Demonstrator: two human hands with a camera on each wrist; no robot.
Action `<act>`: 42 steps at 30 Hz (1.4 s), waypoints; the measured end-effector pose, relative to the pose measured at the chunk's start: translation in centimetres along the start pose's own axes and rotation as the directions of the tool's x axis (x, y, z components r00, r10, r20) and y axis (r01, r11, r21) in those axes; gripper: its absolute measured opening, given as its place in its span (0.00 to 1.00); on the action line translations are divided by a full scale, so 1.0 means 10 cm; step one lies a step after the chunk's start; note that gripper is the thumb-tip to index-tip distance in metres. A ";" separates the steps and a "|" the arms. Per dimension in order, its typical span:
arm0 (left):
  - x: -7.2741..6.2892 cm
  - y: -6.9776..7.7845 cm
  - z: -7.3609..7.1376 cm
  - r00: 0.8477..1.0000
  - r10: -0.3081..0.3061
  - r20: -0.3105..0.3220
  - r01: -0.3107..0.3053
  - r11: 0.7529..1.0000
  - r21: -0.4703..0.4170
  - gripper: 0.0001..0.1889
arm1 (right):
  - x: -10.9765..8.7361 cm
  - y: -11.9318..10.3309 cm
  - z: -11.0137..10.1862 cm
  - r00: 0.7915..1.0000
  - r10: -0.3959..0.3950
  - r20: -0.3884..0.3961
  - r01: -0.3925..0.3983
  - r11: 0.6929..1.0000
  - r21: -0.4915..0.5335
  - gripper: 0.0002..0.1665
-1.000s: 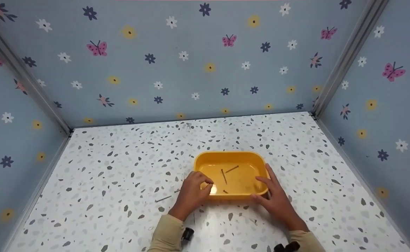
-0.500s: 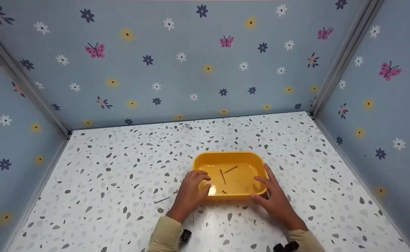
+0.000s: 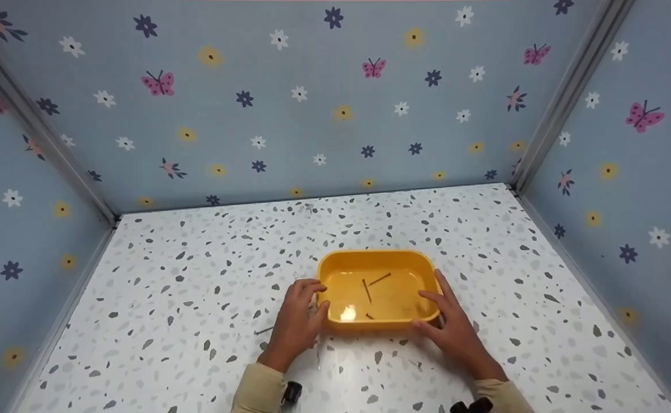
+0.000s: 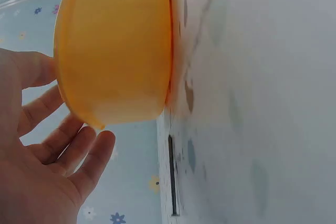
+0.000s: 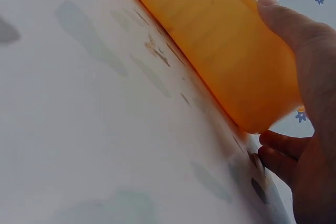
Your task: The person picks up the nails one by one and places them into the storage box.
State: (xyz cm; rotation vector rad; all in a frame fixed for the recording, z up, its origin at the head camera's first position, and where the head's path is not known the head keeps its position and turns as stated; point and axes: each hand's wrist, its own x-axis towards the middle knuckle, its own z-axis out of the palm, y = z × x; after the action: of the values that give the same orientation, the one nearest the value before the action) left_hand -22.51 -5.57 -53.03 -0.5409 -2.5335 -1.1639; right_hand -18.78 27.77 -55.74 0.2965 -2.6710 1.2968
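A yellow plastic tray (image 3: 398, 301) sits on the speckled tabletop, with a few thin dark nails (image 3: 367, 291) lying on its floor. At its left end is my left hand (image 3: 293, 321), fingers loosely bent and fingertips right at the rim; nothing shows between them. The left wrist view has those relaxed fingers (image 4: 97, 158) spread around the tray's outer corner. My right hand (image 3: 453, 324) holds the tray's right end, one finger over the rim and the thumb at the front corner. In the right wrist view, the thumb (image 5: 286, 19) lies along the upper edge.
A loose nail (image 3: 264, 330) lies on the table left of the tray, partly behind my left hand; the left wrist view shows this nail (image 4: 172, 177) close below the tray. Flower-printed panels (image 3: 312, 115) enclose the table at the back and both sides.
My left hand has uncurled its pinched fingers and moved left, from over the tray's inside to its left rim. The right hand, the tray and the nails inside stay put.
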 end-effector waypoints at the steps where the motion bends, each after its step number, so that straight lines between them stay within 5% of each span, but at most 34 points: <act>1: -0.01 -0.01 -0.02 1.000 -0.012 0.001 0.012 1.000 -0.003 0.13 | 0.00 0.00 0.00 1.000 0.002 -0.001 -0.002 1.000 0.006 0.38; 17: -0.03 -0.18 -0.26 0.989 -0.128 0.075 0.120 0.987 0.104 0.09 | 0.02 0.00 0.01 1.000 0.015 -0.011 -0.015 0.999 0.028 0.39; 25: -0.06 -0.40 -0.42 0.980 -0.197 0.021 0.186 0.952 0.241 0.05 | 0.03 0.01 0.02 1.000 0.008 -0.009 -0.008 0.999 0.034 0.39; 42: -0.20 -0.62 -0.61 0.930 -0.337 0.144 0.308 0.932 0.191 0.06 | 0.00 0.01 0.00 0.999 0.040 -0.007 -0.040 0.999 0.026 0.39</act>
State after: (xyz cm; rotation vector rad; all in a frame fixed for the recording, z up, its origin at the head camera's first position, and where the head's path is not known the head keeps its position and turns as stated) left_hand -22.86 -14.37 -54.10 -0.1923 -2.9223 -1.0301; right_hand -18.83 27.84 -55.80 0.2422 -2.6693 1.3423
